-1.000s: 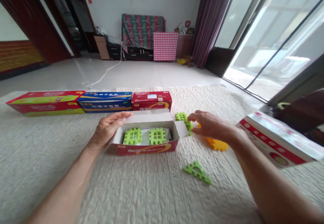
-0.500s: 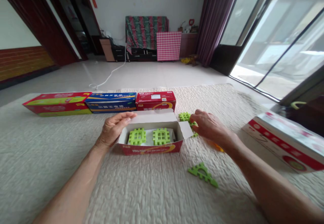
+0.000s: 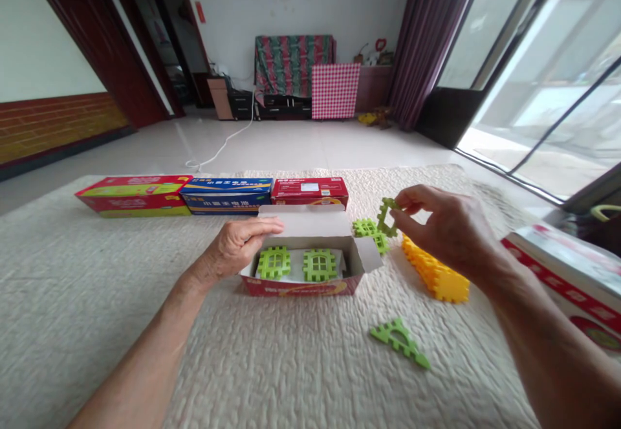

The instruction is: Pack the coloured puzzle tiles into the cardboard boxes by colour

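An open red box [image 3: 301,288] stands on the quilted cloth, its white lid flap raised at the back. Inside lie two green window pieces, one at the left [image 3: 274,263] and one at the right [image 3: 319,265]. My left hand [image 3: 237,244] is at the box's left back corner, fingers pressed together against the flap. Right of the box, my right hand [image 3: 431,222] pinches a green frame piece [image 3: 387,217] in the air. Below it lie more green pieces [image 3: 371,233] on the cloth.
Yellow toothed pieces [image 3: 434,270] lie in a row at the right. A green triangular piece [image 3: 400,343] is nearer me. Behind the open box stand a red-green box [image 3: 138,196], a blue box [image 3: 227,196] and a red box [image 3: 310,191]. A white-red carton [image 3: 572,280] stands far right.
My right hand has lifted a green frame piece from the group beside the box, uncovering the yellow pieces. The whole view has shifted slightly, while my left hand stays at the box.
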{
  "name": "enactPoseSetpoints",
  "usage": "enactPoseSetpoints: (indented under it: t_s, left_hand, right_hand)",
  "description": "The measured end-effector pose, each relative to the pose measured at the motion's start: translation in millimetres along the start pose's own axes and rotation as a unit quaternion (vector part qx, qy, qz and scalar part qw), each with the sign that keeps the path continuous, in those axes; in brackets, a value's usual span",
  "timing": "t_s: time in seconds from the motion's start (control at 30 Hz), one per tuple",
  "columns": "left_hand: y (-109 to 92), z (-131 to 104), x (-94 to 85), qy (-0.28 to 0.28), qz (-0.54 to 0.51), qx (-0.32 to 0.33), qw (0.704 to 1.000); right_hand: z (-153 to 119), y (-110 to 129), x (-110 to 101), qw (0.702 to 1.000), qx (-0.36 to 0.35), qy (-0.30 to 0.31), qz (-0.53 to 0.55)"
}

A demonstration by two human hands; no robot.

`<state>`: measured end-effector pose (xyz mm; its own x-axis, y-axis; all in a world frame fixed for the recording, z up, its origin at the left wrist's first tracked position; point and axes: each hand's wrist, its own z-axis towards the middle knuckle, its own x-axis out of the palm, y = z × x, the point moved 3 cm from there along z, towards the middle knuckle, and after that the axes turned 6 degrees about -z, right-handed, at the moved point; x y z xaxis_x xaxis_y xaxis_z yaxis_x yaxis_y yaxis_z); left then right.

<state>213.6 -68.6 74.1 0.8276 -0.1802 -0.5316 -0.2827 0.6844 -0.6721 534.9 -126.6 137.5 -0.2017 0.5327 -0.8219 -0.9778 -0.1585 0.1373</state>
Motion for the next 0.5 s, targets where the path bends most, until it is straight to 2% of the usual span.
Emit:
enactPoseSetpoints:
  t_s: [0.1,0.2,0.37,0.5]
  left_hand:
    - [0,0,1.9,-0.001,-0.022,-0.041,0.999]
    - [1,0,2.3,-0.001,-0.028,-0.072,0.997]
    - [5,-2,0.9,-0.005,-0.043,-0.092,0.995]
    - [11,-5,-2.0,-0.033,-0.065,-0.118,0.990]
  right_hand:
    - [-5,28,4,0.996,-0.034,-0.011,0.087]
    - [-9,50,16,0.989,-0.060,0.020,0.130]
    - [-4,72,31,0.982,-0.091,0.075,0.145]
    - [7,98,42,0.977,-0.117,0.109,0.139]
